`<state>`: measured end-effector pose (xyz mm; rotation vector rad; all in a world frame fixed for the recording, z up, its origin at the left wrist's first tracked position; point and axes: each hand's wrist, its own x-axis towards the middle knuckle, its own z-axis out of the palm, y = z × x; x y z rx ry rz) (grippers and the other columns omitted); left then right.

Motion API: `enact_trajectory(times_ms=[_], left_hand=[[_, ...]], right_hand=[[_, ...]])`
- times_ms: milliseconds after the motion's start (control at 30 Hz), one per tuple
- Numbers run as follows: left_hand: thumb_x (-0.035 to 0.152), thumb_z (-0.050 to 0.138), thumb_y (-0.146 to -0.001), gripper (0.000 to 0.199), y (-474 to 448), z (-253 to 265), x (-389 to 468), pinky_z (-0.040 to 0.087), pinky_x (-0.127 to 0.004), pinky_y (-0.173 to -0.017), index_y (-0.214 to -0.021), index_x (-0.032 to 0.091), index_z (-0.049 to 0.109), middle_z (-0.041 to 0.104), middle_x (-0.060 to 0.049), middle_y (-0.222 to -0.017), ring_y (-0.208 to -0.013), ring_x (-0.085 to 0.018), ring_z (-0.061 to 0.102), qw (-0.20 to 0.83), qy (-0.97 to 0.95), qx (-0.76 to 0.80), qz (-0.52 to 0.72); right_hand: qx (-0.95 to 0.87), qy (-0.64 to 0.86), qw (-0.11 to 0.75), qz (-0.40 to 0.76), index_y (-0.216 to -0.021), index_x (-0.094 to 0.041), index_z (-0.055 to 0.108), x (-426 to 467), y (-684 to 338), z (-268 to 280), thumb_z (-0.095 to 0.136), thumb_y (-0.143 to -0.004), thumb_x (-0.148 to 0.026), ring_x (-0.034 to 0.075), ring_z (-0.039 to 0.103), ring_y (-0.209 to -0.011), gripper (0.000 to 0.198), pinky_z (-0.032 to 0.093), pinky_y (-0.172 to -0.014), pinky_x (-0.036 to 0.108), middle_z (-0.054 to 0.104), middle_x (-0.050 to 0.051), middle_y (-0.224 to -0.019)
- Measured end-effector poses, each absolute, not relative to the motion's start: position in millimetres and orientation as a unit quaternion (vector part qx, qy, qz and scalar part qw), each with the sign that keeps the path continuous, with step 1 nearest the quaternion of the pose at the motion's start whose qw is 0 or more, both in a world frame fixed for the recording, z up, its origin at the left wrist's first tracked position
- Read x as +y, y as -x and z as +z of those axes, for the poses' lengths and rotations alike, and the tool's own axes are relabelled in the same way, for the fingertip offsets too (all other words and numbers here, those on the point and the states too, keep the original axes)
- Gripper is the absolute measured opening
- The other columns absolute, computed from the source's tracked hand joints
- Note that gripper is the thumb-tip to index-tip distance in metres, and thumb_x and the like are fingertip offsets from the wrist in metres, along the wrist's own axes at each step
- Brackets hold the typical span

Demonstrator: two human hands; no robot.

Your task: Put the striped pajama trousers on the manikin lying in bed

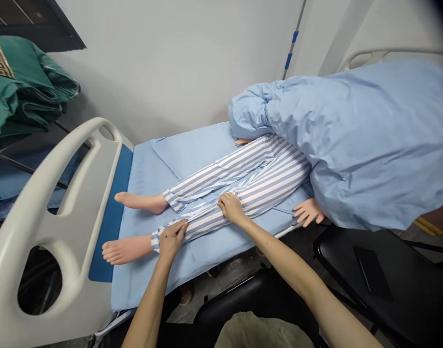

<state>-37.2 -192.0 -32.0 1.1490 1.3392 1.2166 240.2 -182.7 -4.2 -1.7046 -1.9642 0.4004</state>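
Note:
A manikin lies on the bed in blue-and-white striped trousers (pixel 275 188), its bare plastic feet near the footboard. My left hand (pixel 173 238) grips the trouser leg just above the nearer foot (pixel 127 250), thumb and fingers closed on the cloth. Around the knee of that same leg, my right hand (pixel 231 208) pinches the striped fabric, its fingers bent. The farther foot (pixel 141 201) sticks out of its cuff. A plastic-looking hand (pixel 308 211) lies palm-up at the near bed edge. The manikin's upper body is hidden behind a person in a blue gown.
The person in the blue gown (pixel 369 145) leans over the bed's right part. A cream footboard (pixel 72 203) bounds the light-blue sheet (pixel 195 140) on the left. Black chairs (pixel 395 266) stand along the near side. Green folded cloth (pixel 29 92) hangs at the upper left.

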Motion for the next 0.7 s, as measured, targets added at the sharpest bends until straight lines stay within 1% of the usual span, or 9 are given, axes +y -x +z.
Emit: enact_trajectory(times_ms=[67,167,300,500,600,700], left_hand=[[-0.011,0.069,-0.069,0.038,42,-32,-191,0.044,-0.033,-0.110,-0.076,0.026,0.080,0.078,0.000,-0.092,-0.121,-0.027,0.065,0.463,-0.485,0.558,0.489],[-0.013,0.062,-0.071,0.042,51,-33,-189,0.046,-0.032,-0.107,-0.074,0.026,0.079,0.078,-0.001,-0.086,-0.117,-0.027,0.067,0.485,-0.478,0.539,0.496],[-0.012,0.060,-0.072,0.043,54,-35,-188,0.046,-0.033,-0.106,-0.074,0.027,0.079,0.077,-0.001,-0.086,-0.115,-0.026,0.067,0.479,-0.481,0.534,0.505],[-0.004,0.069,-0.071,0.034,51,-39,-187,0.044,-0.035,-0.110,-0.074,0.029,0.078,0.077,0.001,-0.085,-0.108,-0.026,0.068,0.423,-0.509,0.553,0.507],[-0.001,0.068,-0.073,0.030,51,-40,-187,0.042,-0.036,-0.113,-0.074,0.027,0.078,0.077,0.000,-0.083,-0.113,-0.026,0.068,0.429,-0.492,0.555,0.516],[0.008,0.070,-0.078,0.022,52,-37,-188,0.042,-0.038,-0.114,-0.074,0.028,0.077,0.077,0.000,-0.087,-0.115,-0.026,0.067,0.416,-0.502,0.582,0.487]], right_hand=[[-0.730,0.620,0.248,0.147,-0.093,-0.016,0.065,-183,-238,-3,0.049,-0.100,-0.018,0.020,0.053,-0.096,0.017,0.036,-0.085,0.031,0.067,0.007,-0.099],[-0.738,0.611,0.246,0.148,-0.092,-0.016,0.064,-182,-236,-2,0.048,-0.099,-0.016,0.020,0.053,-0.093,0.017,0.036,-0.084,0.031,0.066,0.007,-0.095],[-0.742,0.597,0.265,0.152,-0.092,-0.016,0.063,-179,-234,-4,0.047,-0.098,-0.015,0.019,0.053,-0.091,0.018,0.037,-0.082,0.030,0.065,0.007,-0.096],[-0.765,0.570,0.261,0.146,-0.093,-0.017,0.063,-180,-231,-4,0.048,-0.099,-0.015,0.019,0.054,-0.092,0.016,0.037,-0.083,0.030,0.066,0.006,-0.096],[-0.790,0.541,0.248,0.144,-0.093,-0.016,0.064,-181,-214,3,0.050,-0.099,-0.018,0.019,0.055,-0.093,0.015,0.037,-0.084,0.029,0.067,0.007,-0.096],[-0.826,0.497,0.231,0.128,-0.098,-0.016,0.066,-177,-189,8,0.051,-0.101,-0.023,0.019,0.056,-0.097,0.017,0.038,-0.086,0.030,0.068,0.007,-0.100]])
